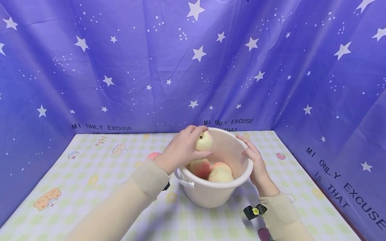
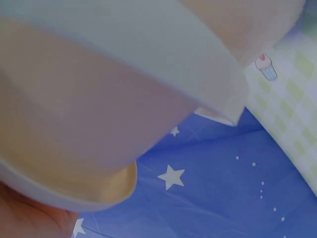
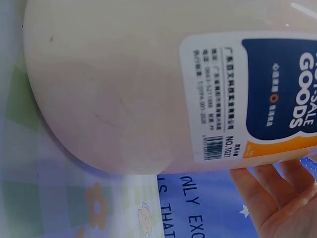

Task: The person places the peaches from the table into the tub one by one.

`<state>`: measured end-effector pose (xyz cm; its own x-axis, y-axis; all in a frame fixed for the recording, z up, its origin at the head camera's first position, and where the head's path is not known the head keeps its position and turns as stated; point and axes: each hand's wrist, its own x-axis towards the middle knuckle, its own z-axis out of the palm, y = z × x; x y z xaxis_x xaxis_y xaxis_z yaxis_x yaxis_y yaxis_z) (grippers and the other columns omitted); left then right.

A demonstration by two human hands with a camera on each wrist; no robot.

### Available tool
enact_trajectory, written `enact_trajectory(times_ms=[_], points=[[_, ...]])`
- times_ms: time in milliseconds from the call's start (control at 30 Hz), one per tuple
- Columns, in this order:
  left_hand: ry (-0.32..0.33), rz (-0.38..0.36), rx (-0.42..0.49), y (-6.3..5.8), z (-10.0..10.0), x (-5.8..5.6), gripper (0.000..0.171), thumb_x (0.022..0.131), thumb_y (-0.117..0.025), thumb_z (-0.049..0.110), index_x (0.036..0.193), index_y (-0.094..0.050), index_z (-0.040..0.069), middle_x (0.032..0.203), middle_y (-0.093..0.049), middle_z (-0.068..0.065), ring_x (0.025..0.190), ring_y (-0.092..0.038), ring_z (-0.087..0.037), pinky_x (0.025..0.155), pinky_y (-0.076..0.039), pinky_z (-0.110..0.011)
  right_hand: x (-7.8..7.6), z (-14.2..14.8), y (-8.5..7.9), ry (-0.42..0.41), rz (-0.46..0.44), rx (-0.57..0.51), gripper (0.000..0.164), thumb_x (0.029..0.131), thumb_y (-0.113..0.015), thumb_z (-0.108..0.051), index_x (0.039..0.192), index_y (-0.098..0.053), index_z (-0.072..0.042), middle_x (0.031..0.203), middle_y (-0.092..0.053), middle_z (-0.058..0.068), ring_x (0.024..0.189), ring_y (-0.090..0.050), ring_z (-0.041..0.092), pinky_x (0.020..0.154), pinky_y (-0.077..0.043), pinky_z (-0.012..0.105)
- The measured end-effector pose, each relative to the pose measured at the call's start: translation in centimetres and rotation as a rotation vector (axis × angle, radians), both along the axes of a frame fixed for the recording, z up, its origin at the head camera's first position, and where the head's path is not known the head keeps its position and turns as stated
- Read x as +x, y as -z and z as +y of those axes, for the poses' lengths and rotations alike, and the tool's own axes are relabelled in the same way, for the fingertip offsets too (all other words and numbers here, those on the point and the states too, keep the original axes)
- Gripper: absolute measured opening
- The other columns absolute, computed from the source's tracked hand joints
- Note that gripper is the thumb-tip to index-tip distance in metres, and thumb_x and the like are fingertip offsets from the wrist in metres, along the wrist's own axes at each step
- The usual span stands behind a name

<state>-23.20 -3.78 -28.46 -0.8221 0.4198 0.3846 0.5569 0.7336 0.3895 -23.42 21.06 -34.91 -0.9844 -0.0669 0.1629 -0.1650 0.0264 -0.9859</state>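
My left hand (image 1: pixel 184 144) pinches a pale yellow peach (image 1: pixel 204 141) between fingers and thumb, over the left side of a white bucket (image 1: pixel 208 195). The peach's small dark stem pit shows. Inside the bucket lie a red-blushed peach (image 1: pixel 200 168) and paler peaches (image 1: pixel 221 174). At the right rim my right hand (image 1: pixel 256 164) holds the bucket, its fingers along the outer wall and its thumb at the edge. The right wrist view shows these fingers (image 3: pixel 270 186) beside the bucket's label (image 3: pixel 252 94). The bucket's wall (image 2: pixel 99 89) fills much of the left wrist view, hiding the peach.
A pinkish-red round thing (image 1: pixel 153 155) shows partly behind my left wrist, on the table's checked cloth (image 1: pixel 99 164). The bucket's white handle (image 1: pixel 184 180) hangs at its left front. A purple curtain with stars (image 1: pixel 169 67) encloses the back and sides.
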Motion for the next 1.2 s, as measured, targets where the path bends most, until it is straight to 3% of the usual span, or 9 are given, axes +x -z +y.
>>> enact_trajectory(times_ms=[500, 867, 1200], points=[[0.020, -0.022, -0.021, 0.5, 0.7, 0.4, 0.069, 0.081, -0.079, 0.046, 0.138, -0.051, 0.019, 0.121, -0.059, -0.008, 0.096, -0.063, -0.023, 0.083, -0.054, -0.037, 0.0, -0.1, 0.1, -0.003, 0.006, -0.005, 0.068, 0.083, -0.029, -0.004, 0.151, -0.034, -0.008, 0.141, -0.043, -0.002, 0.118, -0.047, 0.010, 0.095, -0.041, 0.020], [0.032, -0.024, -0.008, 1.0, 0.9, 0.5, 0.071, 0.080, -0.079, 0.048, 0.138, -0.051, 0.018, 0.140, -0.054, -0.007, 0.122, -0.057, -0.024, 0.102, -0.048, -0.039, 0.0, -0.2, 0.0, -0.001, -0.002, -0.011, 0.068, 0.083, -0.029, -0.005, 0.151, -0.035, -0.008, 0.142, -0.042, -0.003, 0.119, -0.046, 0.010, 0.096, -0.040, 0.020], [0.041, -0.028, -0.033, 1.1, 0.8, 0.4, 0.072, 0.079, -0.078, 0.051, 0.138, -0.052, 0.019, 0.133, -0.059, -0.006, 0.120, -0.058, -0.024, 0.100, -0.049, -0.040, 0.0, -0.2, 0.1, 0.000, 0.000, -0.013, 0.068, 0.084, -0.029, -0.005, 0.152, -0.034, -0.008, 0.145, -0.041, -0.001, 0.118, -0.047, 0.010, 0.096, -0.040, 0.021]])
